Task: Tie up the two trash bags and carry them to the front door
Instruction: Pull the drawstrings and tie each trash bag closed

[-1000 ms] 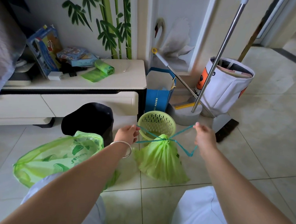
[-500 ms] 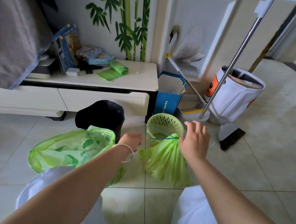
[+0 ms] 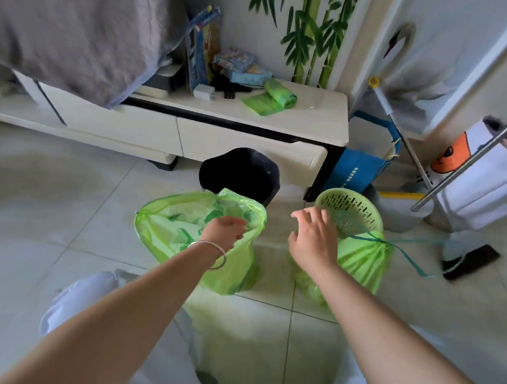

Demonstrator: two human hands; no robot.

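White trouser knees sit nearest the camera, bare forearms reaching out over the tiled floor (image 3: 50, 207). Left hand (image 3: 224, 233), a bangle (image 3: 211, 256) on its wrist, grips the rim of the open green trash bag (image 3: 168, 231) with curled fingers. Right hand (image 3: 313, 241) hovers with fingers spread, holding nothing, just beside the tied green trash bag (image 3: 361, 262), whose blue drawstring (image 3: 407, 253) trails right. Behind stand a green perforated basket (image 3: 350, 209) and a black bin (image 3: 240, 173), then the white bench (image 3: 317, 118) carrying a roll of bags (image 3: 275, 99).

A black bin (image 3: 241, 173) and green basket (image 3: 350, 210) stand before a white cabinet (image 3: 250, 131).
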